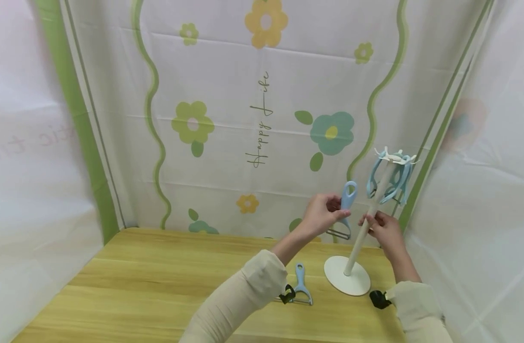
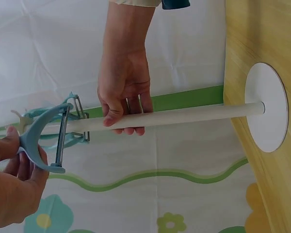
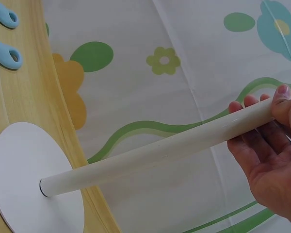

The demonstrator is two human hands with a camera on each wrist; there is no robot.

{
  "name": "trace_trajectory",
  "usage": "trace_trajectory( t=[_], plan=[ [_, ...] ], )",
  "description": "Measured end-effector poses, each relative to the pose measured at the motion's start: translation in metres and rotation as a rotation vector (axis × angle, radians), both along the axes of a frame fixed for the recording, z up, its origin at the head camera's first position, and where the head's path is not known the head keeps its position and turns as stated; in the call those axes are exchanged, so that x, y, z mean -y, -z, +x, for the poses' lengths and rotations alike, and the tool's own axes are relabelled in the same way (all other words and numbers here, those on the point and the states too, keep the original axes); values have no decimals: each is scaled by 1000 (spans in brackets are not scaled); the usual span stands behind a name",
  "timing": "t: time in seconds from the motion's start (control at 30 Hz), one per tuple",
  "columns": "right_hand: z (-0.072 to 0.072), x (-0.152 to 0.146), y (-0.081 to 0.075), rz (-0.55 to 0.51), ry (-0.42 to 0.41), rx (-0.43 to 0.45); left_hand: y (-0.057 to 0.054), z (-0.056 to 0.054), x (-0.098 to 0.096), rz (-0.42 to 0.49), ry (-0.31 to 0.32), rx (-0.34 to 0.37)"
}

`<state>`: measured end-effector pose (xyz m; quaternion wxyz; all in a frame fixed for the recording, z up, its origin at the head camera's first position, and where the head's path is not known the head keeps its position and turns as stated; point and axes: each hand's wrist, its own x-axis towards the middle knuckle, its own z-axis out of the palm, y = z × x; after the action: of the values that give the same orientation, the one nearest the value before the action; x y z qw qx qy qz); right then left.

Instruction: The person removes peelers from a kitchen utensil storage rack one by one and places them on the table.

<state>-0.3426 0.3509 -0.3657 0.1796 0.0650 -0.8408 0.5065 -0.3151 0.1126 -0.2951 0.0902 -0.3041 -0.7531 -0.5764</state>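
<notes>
In the head view my left hand (image 1: 323, 215) pinches a light blue Y-shaped peeler (image 1: 347, 202), its looped handle end up and its blade down, just left of a white stand (image 1: 358, 245). My right hand (image 1: 386, 230) grips the stand's pole about midway up. Several light blue peelers (image 1: 402, 183) hang from the white hooks (image 1: 395, 157) at the top. In the left wrist view the held peeler (image 2: 35, 138) overlaps the hanging ones. The right wrist view shows my right hand's (image 3: 274, 150) thumb and fingers around the pole (image 3: 160, 154).
Another blue peeler (image 1: 300, 280) lies on the wooden table (image 1: 159, 281), partly behind my left sleeve. Two peeler handles (image 3: 6, 53) show on the table in the right wrist view. The stand's round base (image 1: 337, 274) sits near the table's back right. Patterned curtains (image 1: 227, 143) enclose the table.
</notes>
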Motion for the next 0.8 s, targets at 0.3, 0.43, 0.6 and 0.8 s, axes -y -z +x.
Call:
trace_trajectory(
  t=[0.3, 0.43, 0.6, 0.8],
  plan=[
    [-1, 0, 0, -7, -12, -9, 18, 2, 11, 18, -9, -25],
    [-2, 0, 1, -18, -25, -9, 25, 3, 14, 20, -13, -21],
    [-1, -1, 0, -5, -27, -13, 33, 4, 20, 16, -26, 7],
    [1, -1, -1, -13, -35, -4, 46, 6, 29, -6, -43, 0]
  ],
)
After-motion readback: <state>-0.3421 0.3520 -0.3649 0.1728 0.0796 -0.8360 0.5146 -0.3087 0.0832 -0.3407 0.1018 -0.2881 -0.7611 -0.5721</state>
